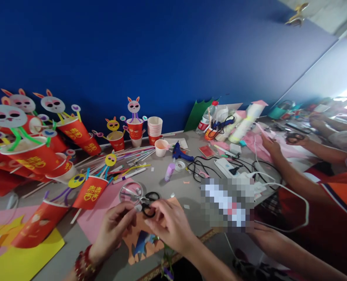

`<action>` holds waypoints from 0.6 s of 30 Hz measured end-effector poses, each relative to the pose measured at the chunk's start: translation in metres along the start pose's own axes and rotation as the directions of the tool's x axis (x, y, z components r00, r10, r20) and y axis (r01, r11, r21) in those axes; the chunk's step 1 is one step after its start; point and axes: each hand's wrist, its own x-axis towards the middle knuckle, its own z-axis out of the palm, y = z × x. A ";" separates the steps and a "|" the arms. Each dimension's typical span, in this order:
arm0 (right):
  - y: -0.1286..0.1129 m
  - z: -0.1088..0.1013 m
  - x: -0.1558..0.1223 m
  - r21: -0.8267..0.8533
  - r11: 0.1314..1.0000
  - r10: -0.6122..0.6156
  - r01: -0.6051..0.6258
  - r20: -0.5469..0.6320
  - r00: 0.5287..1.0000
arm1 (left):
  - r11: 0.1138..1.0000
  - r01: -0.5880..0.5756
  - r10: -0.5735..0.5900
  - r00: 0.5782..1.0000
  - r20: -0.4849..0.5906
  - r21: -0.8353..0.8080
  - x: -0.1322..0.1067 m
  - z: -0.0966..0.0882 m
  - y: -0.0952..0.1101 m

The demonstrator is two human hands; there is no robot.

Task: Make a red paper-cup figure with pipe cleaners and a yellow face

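Observation:
My left hand (113, 230) and my right hand (169, 224) meet low in the middle of the table, fingers pinched together. Between their fingertips is something small that I cannot make out. Black-handled scissors (146, 200) lie just beyond the fingertips, blades pointing left over a clear tape roll (130, 192). An orange paper piece with a blue shape (142, 242) lies under my hands, on a pink sheet (97, 216). A red bead bracelet (84, 263) circles my left wrist.
Red paper cups with bunny faces (33, 156) crowd the left side. Straws and pens (126, 160), a cup stack (155, 127), a blue glue gun (179, 153), a purple glue stick (169, 171) and cables with a power strip (229, 168) lie further back. Another person in orange (331, 195) works with scissors on the right.

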 end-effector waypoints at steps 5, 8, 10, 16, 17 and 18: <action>-0.009 0.021 0.013 0.018 0.999 -0.033 0.033 0.021 0.999 | 0.990 -0.101 0.101 0.995 0.005 0.095 0.002 0.003 0.010; -0.008 0.019 0.010 0.055 0.998 -0.008 0.007 0.012 1.000 | 0.995 -0.058 0.057 0.998 0.015 0.080 0.001 0.001 0.004; -0.005 0.010 0.002 0.104 0.995 0.012 -0.008 -0.041 0.999 | 0.999 0.001 -0.003 0.999 0.037 0.046 0.000 0.000 -0.002; 0.024 -0.024 -0.079 0.047 0.998 0.064 -0.049 -0.402 0.913 | 0.999 -0.014 0.014 1.000 -0.015 -0.033 0.003 -0.002 -0.005; 0.032 -0.026 -0.096 0.049 0.992 0.124 -0.114 -0.475 0.871 | 0.999 -0.018 0.018 1.000 -0.024 -0.035 0.004 -0.001 -0.004; 0.039 -0.028 -0.111 0.091 0.971 0.236 -0.222 -0.532 0.813 | 0.999 -0.020 0.019 0.999 -0.030 -0.033 0.004 -0.001 -0.003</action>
